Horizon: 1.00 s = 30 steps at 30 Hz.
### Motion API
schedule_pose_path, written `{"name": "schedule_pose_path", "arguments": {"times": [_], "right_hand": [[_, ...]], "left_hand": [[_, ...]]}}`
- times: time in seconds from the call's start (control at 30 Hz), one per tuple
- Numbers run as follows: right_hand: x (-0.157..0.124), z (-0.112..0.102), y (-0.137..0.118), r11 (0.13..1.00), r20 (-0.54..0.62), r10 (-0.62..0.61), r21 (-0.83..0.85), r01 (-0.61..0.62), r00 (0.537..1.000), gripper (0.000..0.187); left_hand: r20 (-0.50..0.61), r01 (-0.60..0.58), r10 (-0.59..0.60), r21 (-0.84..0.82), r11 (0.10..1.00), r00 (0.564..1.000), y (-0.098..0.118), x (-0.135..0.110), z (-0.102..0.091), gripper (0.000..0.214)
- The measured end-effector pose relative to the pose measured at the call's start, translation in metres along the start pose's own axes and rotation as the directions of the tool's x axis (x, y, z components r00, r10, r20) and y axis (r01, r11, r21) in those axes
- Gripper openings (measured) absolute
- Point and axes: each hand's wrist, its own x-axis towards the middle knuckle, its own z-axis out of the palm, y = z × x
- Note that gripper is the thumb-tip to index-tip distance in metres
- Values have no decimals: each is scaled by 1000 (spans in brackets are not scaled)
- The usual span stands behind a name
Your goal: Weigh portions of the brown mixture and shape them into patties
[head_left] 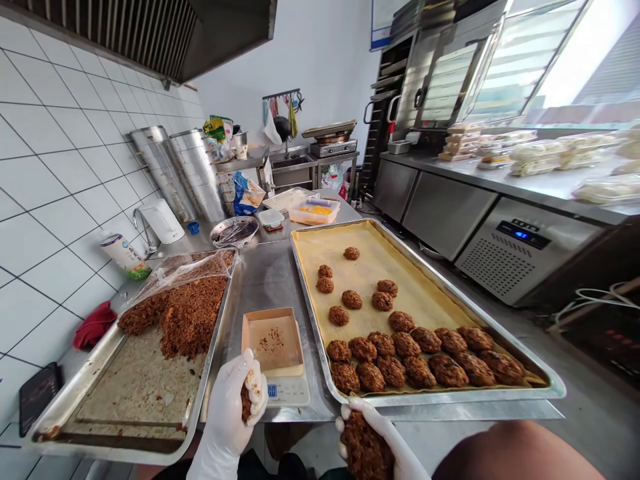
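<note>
The left hand [227, 413], in a white disposable glove, is closed around a small lump of brown, crumbly mixture [246, 403], which shows between the fingers and the palm. It sits just in front of a digital kitchen scale [283, 393] at the near edge of the stainless steel desk [265, 287]. On the scale stands a square paper-lined box [273, 340] with a few crumbs inside.

The right hand [373, 440], gloved the same way, curls around a large, rough patty [367, 447] of the same mixture, holding it below the near rim of a metal baking tray [440, 400]. The patty does not touch the tray.

That tray is lined with a yellow perforated baking mat [380, 280] and carries many shaped patties [405, 353], packed in rows along the near side and scattered more loosely farther along.

Left of the scale, a second metal tray [150, 457] holds a heap of loose mixture [193, 313], partly covered by clear plastic film [180, 270]. A red cloth [95, 325] lies beyond that tray's left rim. Farther along the desk stand a foil dish [234, 231] and a plastic tub of yellow filling [314, 211]. Stainless steel refrigerated counters [445, 213] line the right side.
</note>
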Motion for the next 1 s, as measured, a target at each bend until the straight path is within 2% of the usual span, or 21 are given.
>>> {"name": "schedule_pose_path", "arguments": {"times": [0.07,0.17,0.2,0.27,0.33,0.43,0.47,0.53,0.63,0.73,0.83,0.93,1.0], "right_hand": [[-1,0,-2,999,9,-34,-35,35,999,24],[-2,1,-5,989,21,-94,-112,96,995,22],[-2,1,-6,987,20,-100,-124,101,995,22],[-3,1,-6,990,-4,-83,-115,82,997,22],[-4,2,-6,994,-33,-58,-96,54,998,22],[-5,2,-6,993,-20,-68,-101,66,997,23],[-5,3,-6,991,-3,-82,-107,82,997,23],[-5,3,-6,989,26,-100,-111,103,995,22],[-5,4,-7,993,-2,-76,-92,76,997,23],[-5,5,-7,998,-53,-38,-48,35,998,26],[-6,5,-7,1000,-55,-14,-13,13,998,26],[-6,5,-8,1000,-43,-5,23,6,999,23],[-4,3,-7,999,-40,3,40,-1,999,22]], "left_hand": [[-13,-11,10,-41,999,1000,6,0,0,48],[8,46,-46,-96,994,999,18,1,-2,23],[33,59,-56,-94,994,998,22,1,-3,22],[71,52,-48,-58,997,996,25,1,-7,43],[51,40,-38,-46,998,998,23,2,-10,44],[-20,82,-85,-112,990,996,13,3,-11,25],[-47,93,-100,-139,986,994,9,3,-11,27],[-115,51,-69,-150,987,991,1,3,-9,32],[-190,-67,45,-114,991,981,-6,-2,-5,21],[-135,-21,9,-85,996,991,-7,-7,-3,23],[-106,25,-25,1,1000,994,-5,-10,-2,27],[-141,-6,14,60,998,990,-4,-9,-1,35],[-136,-25,30,42,999,990,-3,-8,1,33]]}}
